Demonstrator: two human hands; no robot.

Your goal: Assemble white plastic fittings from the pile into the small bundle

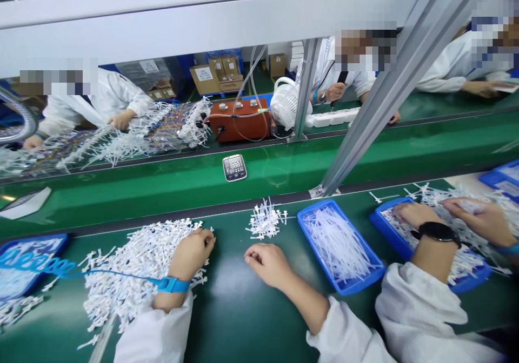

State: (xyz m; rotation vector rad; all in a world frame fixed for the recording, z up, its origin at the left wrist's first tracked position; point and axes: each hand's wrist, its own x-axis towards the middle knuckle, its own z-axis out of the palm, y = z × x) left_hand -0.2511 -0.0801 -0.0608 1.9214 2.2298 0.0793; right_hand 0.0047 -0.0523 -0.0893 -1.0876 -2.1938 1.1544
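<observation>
The dark green counter (235, 309) has a smooth, slightly glossy mat surface that throws back a soft sheen. The heap of small white plastic pieces (133, 266) looks matt and stiff. The blue rectangular plastic tray (312, 233) is smooth with a faint gloss, and the thin white plastic strips (336, 247) in it look semi-translucent. The blue wrist strap (172, 284) looks like woven cloth, its coiled blue cord (40, 266) glossy plastic. The white cloth sleeves (158, 336) look matt.

Left hand (190, 255) fingers (207, 239) hidden among white pieces (133, 266).
</observation>
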